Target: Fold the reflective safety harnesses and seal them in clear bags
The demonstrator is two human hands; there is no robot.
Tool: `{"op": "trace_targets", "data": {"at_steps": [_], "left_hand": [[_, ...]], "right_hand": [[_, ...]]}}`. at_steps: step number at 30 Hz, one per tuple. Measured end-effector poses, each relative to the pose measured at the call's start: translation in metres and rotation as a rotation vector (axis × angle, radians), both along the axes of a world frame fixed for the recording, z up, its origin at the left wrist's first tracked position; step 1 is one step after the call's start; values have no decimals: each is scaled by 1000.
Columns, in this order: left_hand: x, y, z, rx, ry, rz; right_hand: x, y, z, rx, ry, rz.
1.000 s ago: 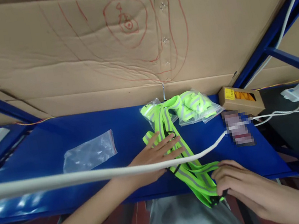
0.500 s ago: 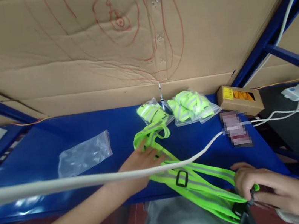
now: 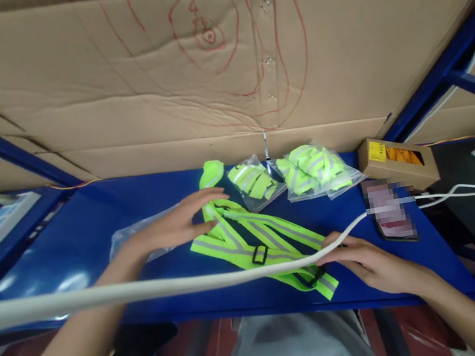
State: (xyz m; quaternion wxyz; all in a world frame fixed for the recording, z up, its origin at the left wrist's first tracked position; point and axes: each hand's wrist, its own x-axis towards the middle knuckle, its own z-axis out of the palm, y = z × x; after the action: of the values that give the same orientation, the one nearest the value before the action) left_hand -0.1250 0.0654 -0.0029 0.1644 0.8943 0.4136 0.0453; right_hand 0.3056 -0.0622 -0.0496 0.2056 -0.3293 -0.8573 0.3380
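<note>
A neon green reflective strap harness with grey stripes lies in a loose bundle on the blue table. A black slide buckle sits on its middle, and a darker one shows near its right end. My left hand is at the upper left of the straps, fingers stretched out and thumb apart, around a strap without visibly closing on it. At the right end, my right hand rests with extended fingers against the straps; a white cable partly hides its fingertips. Beneath my left hand lies a clear plastic bag, partly covered.
A white cable crosses in front of both arms. At the back are bagged green straps, more bagged straps and a cardboard box with orange contents. A phone lies at right. Cardboard walls the back.
The harness's right end has come up from the table's front edge onto the tabletop, and my right hand has loosened from it. My left hand has moved left and up, its fingers straighter.
</note>
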Motion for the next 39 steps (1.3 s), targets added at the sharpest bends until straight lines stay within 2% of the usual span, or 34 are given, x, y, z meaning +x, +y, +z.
{"op": "trace_targets", "data": {"at_steps": [4, 7, 10, 12, 14, 16, 19, 21, 23, 25, 27, 29, 31, 33, 35, 37, 39], "left_hand": [[18, 23, -34, 301, 121, 165], [18, 42, -53, 353, 177, 350], [9, 56, -53, 398, 187, 562], [7, 59, -46, 452, 161, 658], [11, 53, -35, 528, 113, 693], [23, 38, -25, 585, 29, 630], [51, 1, -22, 522, -94, 345], [66, -21, -32, 411, -121, 103], [71, -32, -50, 334, -86, -17], [65, -29, -68, 318, -28, -16], [54, -16, -80, 366, 14, 29], [44, -5, -79, 435, 46, 78], [43, -6, -69, 505, 51, 131], [55, -25, -53, 559, 2, 163], [75, -58, -41, 567, -108, 135], [98, -93, -37, 467, -192, 4], [118, -116, -43, 404, -160, -189]], "right_hand": [[2, -11, 3, 330, -180, -80], [1, -18, 1, 478, -284, -79], [0, -25, -2, 539, -341, -41], [0, -28, -3, 594, -356, -38], [-1, -31, -2, 661, -362, -37], [-2, -34, 1, 728, -370, -33], [-5, -38, 8, 801, -391, -14], [-6, -41, 11, 824, -401, 3], [-6, -44, 11, 824, -399, 11], [-5, -47, 9, 801, -397, 9], [-4, -50, 5, 777, -403, 9], [-3, -53, 1, 774, -408, 12], [-3, -55, -4, 786, -405, 10], [-3, -57, -7, 790, -401, -1], [-3, -60, -10, 781, -402, -9], [-3, -62, -11, 770, -393, -18], [-3, -64, -11, 749, -371, -19]]}}
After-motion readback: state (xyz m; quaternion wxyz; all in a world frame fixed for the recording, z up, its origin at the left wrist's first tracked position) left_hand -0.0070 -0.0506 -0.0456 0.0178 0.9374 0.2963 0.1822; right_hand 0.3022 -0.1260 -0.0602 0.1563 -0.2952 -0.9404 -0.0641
